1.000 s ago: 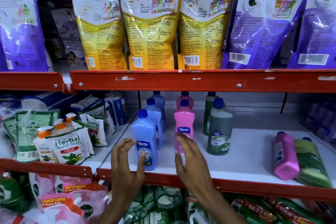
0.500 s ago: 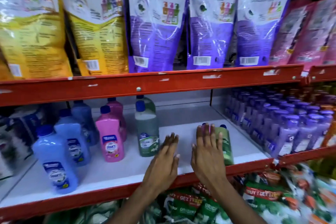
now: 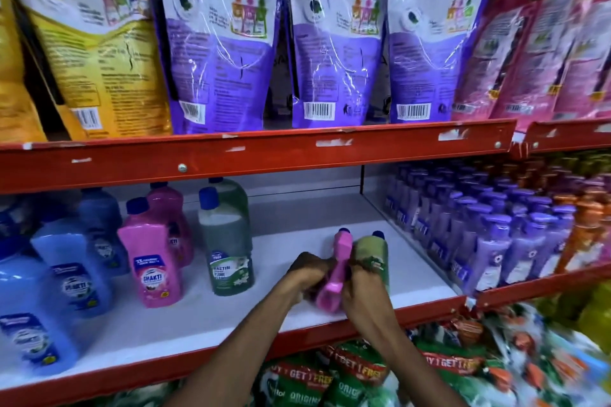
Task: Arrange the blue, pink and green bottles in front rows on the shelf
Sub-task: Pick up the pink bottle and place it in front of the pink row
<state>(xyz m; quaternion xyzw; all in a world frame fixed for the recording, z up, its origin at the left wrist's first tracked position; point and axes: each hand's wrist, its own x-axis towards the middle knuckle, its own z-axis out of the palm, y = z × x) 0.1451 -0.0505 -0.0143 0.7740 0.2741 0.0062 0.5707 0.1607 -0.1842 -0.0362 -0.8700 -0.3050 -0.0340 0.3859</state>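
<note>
Left hand grips a lying pink bottle on the white shelf, right of centre. Right hand clutches a lying green bottle just beside it. Upright blue bottles, pink bottle and green bottle stand left in rows.

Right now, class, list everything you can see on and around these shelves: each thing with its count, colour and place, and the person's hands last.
Blue bottles: at least four, blue, middle shelf, left.
Standing pink bottles: two, middle shelf, one behind the other.
Standing green bottles: two, middle shelf, one behind the other.
Held pink bottle: one, between both hands.
Held green bottle: one, right hand.
Purple bottles: many, right bay.
Orange bottles: several, far right.
Pouches: yellow, purple, pink, top shelf.
Packets: green, below.
Shelf: red edges.
Left hand, right hand: gripping.
</note>
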